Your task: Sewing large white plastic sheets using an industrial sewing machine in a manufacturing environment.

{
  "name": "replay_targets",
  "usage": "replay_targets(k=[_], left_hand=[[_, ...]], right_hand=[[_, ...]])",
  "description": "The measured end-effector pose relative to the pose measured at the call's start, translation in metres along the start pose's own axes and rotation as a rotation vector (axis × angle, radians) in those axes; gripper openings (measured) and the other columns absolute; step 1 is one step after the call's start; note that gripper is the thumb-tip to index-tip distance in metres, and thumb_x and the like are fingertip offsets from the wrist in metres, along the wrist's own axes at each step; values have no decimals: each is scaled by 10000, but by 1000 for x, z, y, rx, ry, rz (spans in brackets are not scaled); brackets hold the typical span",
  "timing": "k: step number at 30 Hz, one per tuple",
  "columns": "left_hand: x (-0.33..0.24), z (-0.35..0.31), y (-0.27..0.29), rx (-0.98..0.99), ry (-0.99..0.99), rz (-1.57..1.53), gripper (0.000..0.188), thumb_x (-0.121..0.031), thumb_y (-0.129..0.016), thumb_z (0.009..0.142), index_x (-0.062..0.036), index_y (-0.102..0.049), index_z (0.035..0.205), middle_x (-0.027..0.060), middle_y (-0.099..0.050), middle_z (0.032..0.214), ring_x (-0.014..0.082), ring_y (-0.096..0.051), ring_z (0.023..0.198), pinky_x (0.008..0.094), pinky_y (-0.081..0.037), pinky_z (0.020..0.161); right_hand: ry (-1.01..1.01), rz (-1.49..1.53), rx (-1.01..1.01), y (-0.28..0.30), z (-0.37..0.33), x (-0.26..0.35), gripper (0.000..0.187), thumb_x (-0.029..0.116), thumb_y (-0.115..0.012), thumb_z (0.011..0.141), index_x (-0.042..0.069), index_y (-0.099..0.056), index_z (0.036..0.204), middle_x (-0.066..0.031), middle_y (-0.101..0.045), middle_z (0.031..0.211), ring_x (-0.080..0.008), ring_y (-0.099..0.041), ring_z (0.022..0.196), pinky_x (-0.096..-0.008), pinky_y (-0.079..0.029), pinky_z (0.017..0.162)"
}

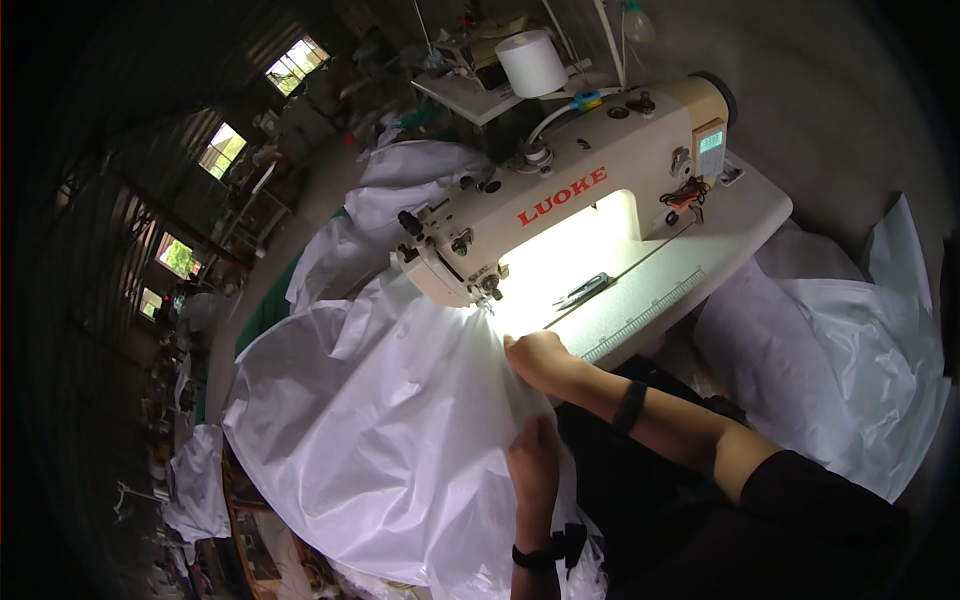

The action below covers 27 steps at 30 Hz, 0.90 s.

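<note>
A large glossy white sheet (390, 430), which looks like coated fabric or plastic, hangs in folds from the sewing machine (575, 195). Its gathered top runs under the lit needle area, where the presser foot is hard to make out. Just in front of the needle, my right hand (543, 362) has its fingers closed on the sheet's edge, beside the machine bed (650, 290). Lower down and nearer to me, my left hand (533, 460) is closed around the same edge. Thread snips (583, 291) lie on the bed under the machine arm.
A white thread cone (531, 64) stands on a stand behind the machine. More white sheeting (830, 340) hangs at the right, and further sheeting (420, 165) is bunched beyond the machine head. A small control panel (710, 145) glows at the machine's right end.
</note>
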<state>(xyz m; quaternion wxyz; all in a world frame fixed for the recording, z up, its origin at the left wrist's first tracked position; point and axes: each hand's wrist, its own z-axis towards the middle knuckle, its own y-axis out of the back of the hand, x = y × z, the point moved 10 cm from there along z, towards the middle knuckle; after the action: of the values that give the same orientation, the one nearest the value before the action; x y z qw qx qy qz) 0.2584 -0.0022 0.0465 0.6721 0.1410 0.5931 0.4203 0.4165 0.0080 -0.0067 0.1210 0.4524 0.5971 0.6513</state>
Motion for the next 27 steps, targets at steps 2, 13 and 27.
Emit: replay_targets(k=[2, 13, 27], left_hand=[[4, 5, -6, -38, 27, 34, 118, -97, -563, 951, 1, -599, 896, 207, -646, 798, 400, -640, 728, 437, -501, 648], [39, -87, 34, -234, 133, 61, 179, 4, -701, 829, 11, -681, 1007, 145, -698, 1016, 323, -686, 849, 377, -543, 828], [178, -155, 115, -755, 441, -239, 245, -30, -636, 876, 139, -627, 1053, 185, -698, 985, 251, -654, 851, 373, -525, 794]], right_hand=[[111, -258, -97, 7, -1, 11, 353, 243, -491, 994, -35, -597, 1183, -177, -702, 845, -265, -712, 679, -388, -568, 545], [104, 154, -484, 19, -139, -25, 359, 114, -591, 913, 56, -596, 1267, -117, -648, 652, -273, -660, 567, -389, -523, 501], [224, -248, -410, 1, -123, 9, 389, 98, -541, 882, -16, -587, 1251, 4, -597, 575, -133, -630, 499, -279, -459, 414]])
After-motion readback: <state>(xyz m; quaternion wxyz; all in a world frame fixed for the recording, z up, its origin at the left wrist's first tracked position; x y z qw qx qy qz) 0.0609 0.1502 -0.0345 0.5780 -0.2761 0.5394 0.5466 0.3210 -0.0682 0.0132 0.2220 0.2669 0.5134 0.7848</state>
